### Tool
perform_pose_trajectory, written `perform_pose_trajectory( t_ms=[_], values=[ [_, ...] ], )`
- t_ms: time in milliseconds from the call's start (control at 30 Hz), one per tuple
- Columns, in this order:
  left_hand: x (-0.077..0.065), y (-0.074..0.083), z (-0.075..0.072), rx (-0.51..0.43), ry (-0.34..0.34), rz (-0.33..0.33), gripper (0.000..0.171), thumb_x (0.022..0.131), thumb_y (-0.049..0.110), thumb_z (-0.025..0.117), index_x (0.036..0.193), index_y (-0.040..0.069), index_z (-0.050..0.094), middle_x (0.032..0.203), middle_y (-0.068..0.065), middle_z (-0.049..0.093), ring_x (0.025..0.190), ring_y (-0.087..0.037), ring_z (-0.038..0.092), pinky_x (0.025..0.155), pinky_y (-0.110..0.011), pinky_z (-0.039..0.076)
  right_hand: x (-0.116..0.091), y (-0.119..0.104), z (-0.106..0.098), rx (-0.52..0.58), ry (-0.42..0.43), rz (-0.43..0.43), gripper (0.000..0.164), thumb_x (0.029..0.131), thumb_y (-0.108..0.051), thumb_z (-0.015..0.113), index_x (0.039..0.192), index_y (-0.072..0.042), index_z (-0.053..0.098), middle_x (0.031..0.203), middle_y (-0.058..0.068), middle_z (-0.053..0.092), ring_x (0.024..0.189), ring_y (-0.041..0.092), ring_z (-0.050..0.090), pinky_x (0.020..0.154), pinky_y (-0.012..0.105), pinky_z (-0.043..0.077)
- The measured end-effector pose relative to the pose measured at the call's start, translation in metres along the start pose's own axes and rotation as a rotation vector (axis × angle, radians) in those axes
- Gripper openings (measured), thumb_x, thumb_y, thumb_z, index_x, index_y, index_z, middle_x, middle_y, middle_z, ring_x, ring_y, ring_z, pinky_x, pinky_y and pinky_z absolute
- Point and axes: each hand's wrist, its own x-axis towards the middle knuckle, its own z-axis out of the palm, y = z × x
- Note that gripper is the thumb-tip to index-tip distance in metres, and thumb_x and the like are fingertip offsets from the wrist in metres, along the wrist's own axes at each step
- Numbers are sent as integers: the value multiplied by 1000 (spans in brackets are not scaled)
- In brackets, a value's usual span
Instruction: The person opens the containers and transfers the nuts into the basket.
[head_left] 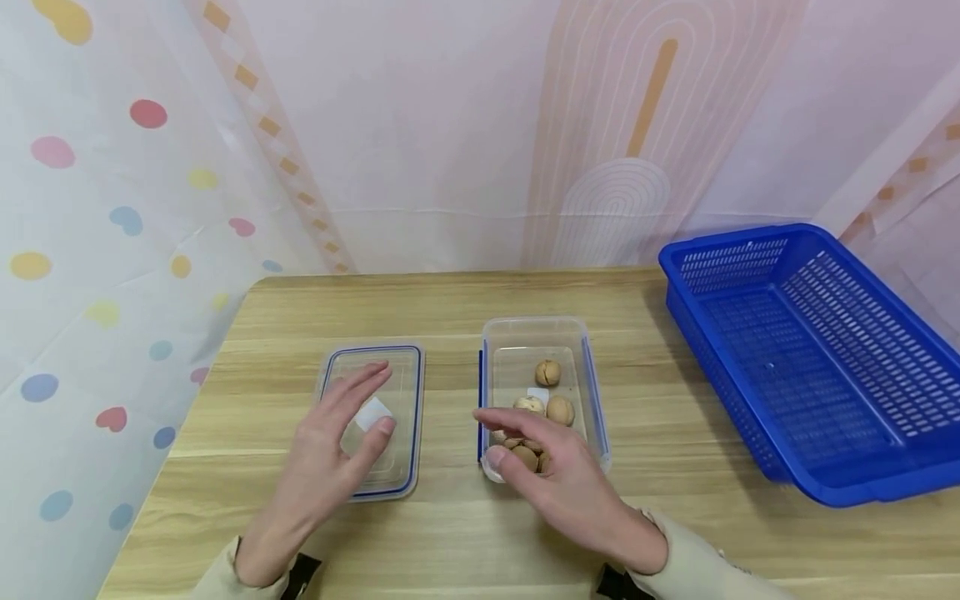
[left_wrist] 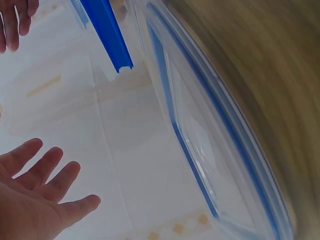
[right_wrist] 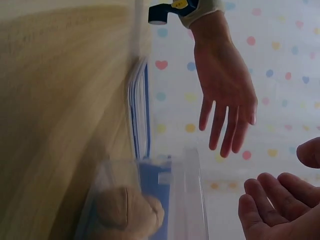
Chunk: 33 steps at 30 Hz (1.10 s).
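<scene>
My left hand (head_left: 330,454) hovers over a clear lid with a blue seal (head_left: 405,467), fingers spread and holding nothing. The lid lies flat on the table and bears a white label (head_left: 372,412). Over the near end of a clear plastic container (head_left: 536,329) is my right hand (head_left: 558,475), thumb apart from the fingers and nothing between them. Several walnuts (head_left: 560,410) lie in the container, most at its near end, partly hidden by the right hand. In the right wrist view, walnuts (right_wrist: 125,212) show through the container wall, with the right hand's fingers (right_wrist: 265,200) beside it.
A large blue plastic basket (head_left: 750,408) with slotted sides stands on the right of the wooden table (head_left: 450,533). A patterned cloth (head_left: 420,125) hangs behind the table and along its left side.
</scene>
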Motion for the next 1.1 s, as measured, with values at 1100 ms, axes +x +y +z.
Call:
perform_pose_trajectory(
  t_ms=[1100],
  values=[
    [29,30,60,238,-528,8,92,102,66,46,165,5,20,173,-10,7,157,-32,14,122,-65,16,33,48,-82,-470,-278,-126,49,96,-26,75,140,-7,65,138,13,66,129,34,61,107,52,48]
  ],
)
